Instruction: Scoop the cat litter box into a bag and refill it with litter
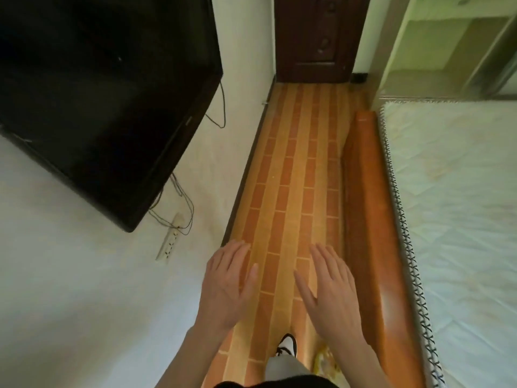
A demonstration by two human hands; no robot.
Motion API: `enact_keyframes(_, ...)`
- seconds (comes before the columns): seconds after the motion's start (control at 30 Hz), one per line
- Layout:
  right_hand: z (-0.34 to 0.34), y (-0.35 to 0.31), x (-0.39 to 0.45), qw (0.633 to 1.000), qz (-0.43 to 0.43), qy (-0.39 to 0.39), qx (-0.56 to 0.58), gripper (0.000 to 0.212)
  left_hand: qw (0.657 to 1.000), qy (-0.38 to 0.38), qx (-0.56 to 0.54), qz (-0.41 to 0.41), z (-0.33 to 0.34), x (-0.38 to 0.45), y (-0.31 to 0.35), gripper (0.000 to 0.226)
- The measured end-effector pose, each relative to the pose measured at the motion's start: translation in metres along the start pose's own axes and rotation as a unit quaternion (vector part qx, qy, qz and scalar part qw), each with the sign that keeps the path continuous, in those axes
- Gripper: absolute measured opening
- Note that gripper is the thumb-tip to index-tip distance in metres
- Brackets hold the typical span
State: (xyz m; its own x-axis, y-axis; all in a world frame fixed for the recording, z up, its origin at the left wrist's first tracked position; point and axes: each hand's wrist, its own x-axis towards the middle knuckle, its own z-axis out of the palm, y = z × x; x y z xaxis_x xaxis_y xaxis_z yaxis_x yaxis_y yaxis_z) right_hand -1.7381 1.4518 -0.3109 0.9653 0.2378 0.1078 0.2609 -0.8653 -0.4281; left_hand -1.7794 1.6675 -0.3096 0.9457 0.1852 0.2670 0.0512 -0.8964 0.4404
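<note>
Both hands are held out in front at about waist height, palms down, over a narrow strip of floor [291, 169]. The left hand [226, 284] has its fingers straight and slightly spread; its grip is open and holds nothing. The right hand [330, 287] is the same: flat, relaxed, empty. They touch neither each other nor anything else. One shoe [286, 345] shows below them, toe pointing down the passage, so the person is probably walking, with the hands kept free and ready rather than reaching for anything.

The passage runs between a white wall [84, 289] on the left, which carries a dark TV [106, 93] with loose cables and a power strip [170, 239] below it, and a bed [461, 205] with an orange-brown padded edge on the right. A dark door [313, 37] closes the far end.

No litter box, scoop, bag or litter is in view, so no container can be described. The task seems not yet begun; the likely step is going to find the box.
</note>
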Motion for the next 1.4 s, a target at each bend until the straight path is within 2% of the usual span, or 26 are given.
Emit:
enact_keyframes(0.13, -0.003, 0.025, 0.028, 0.998, 0.055, 0.021, -0.004, 0.068, 0.997, -0.061, 0.013, 0.055, 0.032, 0.057, 0.014, 0.050)
enact_keyframes(0.33, -0.018, 0.060, 0.037, 0.980, 0.164, 0.108, 0.010, 0.061, 0.974, -0.140, -0.002, 0.180, 0.076, 0.117, 0.056, 0.050)
enact_keyframes(0.5, -0.020, 0.083, 0.022, 0.949, 0.277, 0.152, -0.001, 0.064, 0.938, -0.200, -0.049, 0.279, 0.115, 0.153, 0.090, 0.048)
enact_keyframes(0.63, -0.010, 0.097, 0.015, 0.909, 0.374, 0.182, -0.007, 0.065, 0.901, -0.242, -0.081, 0.352, 0.150, 0.178, 0.118, 0.049)
enact_keyframes(0.77, 0.004, 0.102, 0.015, 0.853, 0.473, 0.220, -0.009, 0.064, 0.846, -0.297, -0.118, 0.426, 0.185, 0.200, 0.146, 0.049)
enact_keyframes(0.93, 0.022, 0.102, 0.010, 0.747, 0.603, 0.278, -0.011, 0.063, 0.764, -0.369, -0.145, 0.509, 0.226, 0.223, 0.176, 0.046)
enact_keyframes(1.1, 0.030, 0.104, -0.011, 0.669, 0.671, 0.317, -0.034, 0.063, 0.688, -0.413, -0.160, 0.575, 0.258, 0.219, 0.199, 0.046)
enact_keyframes(1.27, 0.057, 0.113, -0.034, 0.569, 0.734, 0.369, -0.033, 0.061, 0.609, -0.465, -0.159, 0.622, 0.301, 0.182, 0.202, 0.045)
enact_keyframes(1.4, 0.095, 0.120, -0.056, 0.519, 0.766, 0.378, -0.031, 0.062, 0.570, -0.497, -0.156, 0.636, 0.340, 0.137, 0.191, 0.043)
